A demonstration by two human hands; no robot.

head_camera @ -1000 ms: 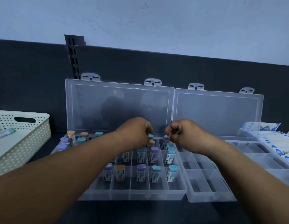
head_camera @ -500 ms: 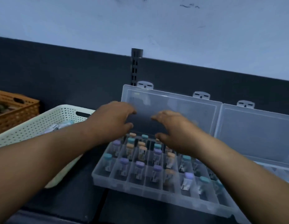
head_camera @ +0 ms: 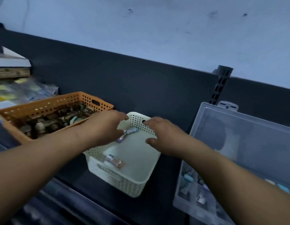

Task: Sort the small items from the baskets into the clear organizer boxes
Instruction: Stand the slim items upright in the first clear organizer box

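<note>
While both forearms stretched forward from the bottom corners, the left hand [head_camera: 105, 127] hung over the far left part of the white basket [head_camera: 124, 189]. It was palm down, its fingers lying loosely straight toward the far wall and its thumb low beside the purple-capped vial [head_camera: 120, 139]. Through the blur it seemed only to touch that vial, not to pinch it. The right hand [head_camera: 163, 135] sat above the basket's right rim, palm down, fingers straight toward the handle hole in the far wall, thumb spread well away from them, holding nothing.

Two baskets stood on the dark counter [head_camera: 165, 200]: the white one and, just beside its far left corner, an orange basket [head_camera: 43, 104] full of small brownish items. Three vials could be counted in the white basket. The purple-capped one and a teal-capped vial [head_camera: 132, 130] lay end to end by the left thumb, and an orange-capped vial [head_camera: 114, 161] lay alone near the front left wall. One clear organizer box [head_camera: 238, 143] stood at the right, lid raised, with several capped vials in its compartments.
</note>
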